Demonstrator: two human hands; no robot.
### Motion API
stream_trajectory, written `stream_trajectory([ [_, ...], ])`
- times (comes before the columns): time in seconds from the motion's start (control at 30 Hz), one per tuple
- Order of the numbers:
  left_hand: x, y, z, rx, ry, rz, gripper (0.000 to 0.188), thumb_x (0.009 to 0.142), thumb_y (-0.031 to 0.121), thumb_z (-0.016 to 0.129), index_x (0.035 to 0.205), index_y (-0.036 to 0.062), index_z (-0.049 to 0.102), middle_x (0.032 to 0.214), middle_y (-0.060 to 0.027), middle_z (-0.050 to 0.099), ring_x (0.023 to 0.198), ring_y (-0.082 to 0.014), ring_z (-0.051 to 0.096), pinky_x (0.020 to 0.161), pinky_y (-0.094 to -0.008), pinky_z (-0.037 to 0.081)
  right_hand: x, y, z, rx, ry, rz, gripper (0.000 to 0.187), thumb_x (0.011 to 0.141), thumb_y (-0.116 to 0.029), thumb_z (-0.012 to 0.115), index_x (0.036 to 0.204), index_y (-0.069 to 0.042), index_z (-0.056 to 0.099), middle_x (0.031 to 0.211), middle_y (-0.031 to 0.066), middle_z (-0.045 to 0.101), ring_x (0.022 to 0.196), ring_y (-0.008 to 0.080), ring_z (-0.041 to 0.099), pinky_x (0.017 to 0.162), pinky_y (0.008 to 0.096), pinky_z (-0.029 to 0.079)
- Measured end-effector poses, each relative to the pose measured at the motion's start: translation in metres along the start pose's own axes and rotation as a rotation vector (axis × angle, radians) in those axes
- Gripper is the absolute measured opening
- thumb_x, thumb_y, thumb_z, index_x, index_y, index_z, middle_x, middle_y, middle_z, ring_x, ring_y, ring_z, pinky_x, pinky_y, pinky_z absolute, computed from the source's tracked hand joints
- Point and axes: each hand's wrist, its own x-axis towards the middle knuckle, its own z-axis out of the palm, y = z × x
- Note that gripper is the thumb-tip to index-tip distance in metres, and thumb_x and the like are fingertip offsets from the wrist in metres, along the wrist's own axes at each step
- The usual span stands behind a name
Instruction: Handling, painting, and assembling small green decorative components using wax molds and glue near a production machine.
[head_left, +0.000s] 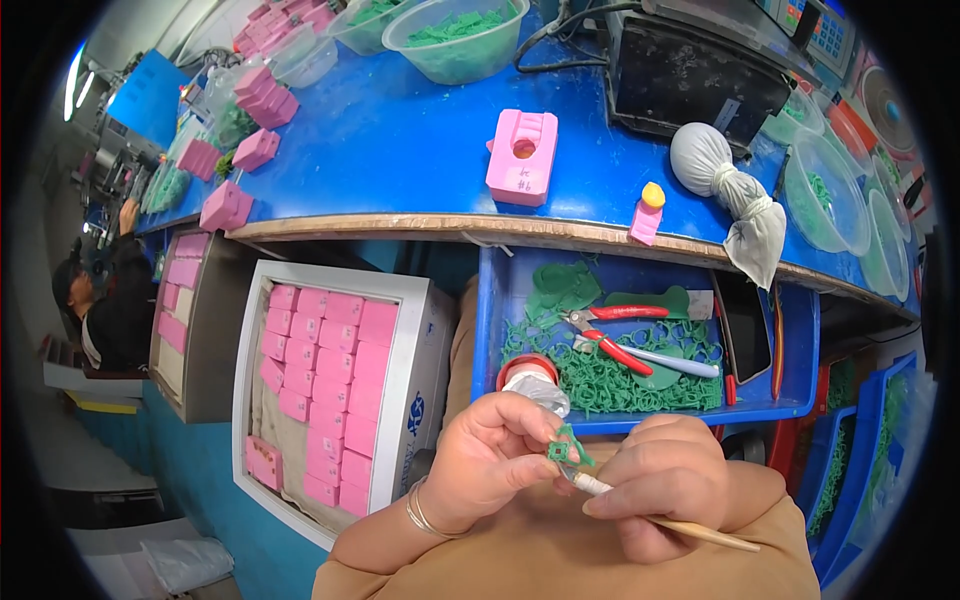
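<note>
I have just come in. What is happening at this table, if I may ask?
A person's left hand pinches a small green piece by its edge. The right hand holds a tool with a wooden handle, its tip at the piece. In the blue drawer lie red-handled pliers and many green bits. Pink blocks fill much of the white box.

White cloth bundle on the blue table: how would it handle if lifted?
The cloth bundle would probably flop at its tail, which droops over the table edge. Its rounded end looks stuffed, so may feel fairly weighty.
</note>
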Motion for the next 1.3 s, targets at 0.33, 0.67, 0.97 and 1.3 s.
stream_trajectory([
  [0.33, 0.0, 0.0, 0.001, 0.002, 0.0, -0.001, 0.024, 0.08, -0.006, 0.064, 0.098, 0.0025, 0.05, 0.099, -0.0139, 0.059, 0.09, -0.0231, 0.062, 0.07, -0.0342, 0.056, 0.0, 0.002, 0.0, -0.005, 0.0, -0.017, 0.013, 0.076, -0.006, 0.058, 0.089, -0.006, 0.058, 0.074, 0.0068, 0.063, 0.051, 0.0165, 0.058, 0.042, 0.0265, 0.04],
  [0.67, -0.001, -0.002, -0.001, 0.014, 0.002, 0.019, 0.025, 0.08, -0.004, 0.065, 0.098, 0.0028, 0.05, 0.099, -0.0133, 0.059, 0.089, -0.0228, 0.062, 0.07, -0.0343, 0.055, 0.0, 0.001, 0.002, 0.008, 0.032, 0.008, 0.023, 0.063, -0.002, 0.062, 0.086, -0.002, 0.063, 0.073, 0.0085, 0.062, 0.052, 0.0194, 0.058, 0.044, 0.0272, 0.041],
  [0.97, 0.0, -0.002, 0.0, 0.015, 0.012, 0.004, 0.025, 0.08, -0.005, 0.064, 0.098, 0.0031, 0.049, 0.097, -0.0146, 0.059, 0.086, -0.0233, 0.063, 0.07, -0.0347, 0.056, -0.001, 0.0, 0.0, -0.027, 0.02, -0.006, 0.012, 0.072, -0.006, 0.058, 0.084, -0.006, 0.061, 0.073, 0.0067, 0.061, 0.047, 0.0169, 0.055, 0.042, 0.0268, 0.037],
  [1.3, 0.0, 0.0, 0.0, 0.002, 0.022, 0.007, 0.023, 0.081, -0.004, 0.062, 0.1, 0.0032, 0.05, 0.096, -0.0134, 0.061, 0.082, -0.0224, 0.063, 0.069, -0.0348, 0.054, 0.008, -0.009, -0.036, 0.28, -0.888, 0.154, 0.012, 0.084, -0.013, 0.058, 0.078, -0.003, 0.056, 0.06, 0.008, 0.056, 0.048, 0.0252, 0.052, 0.045, 0.0373, 0.042],
])
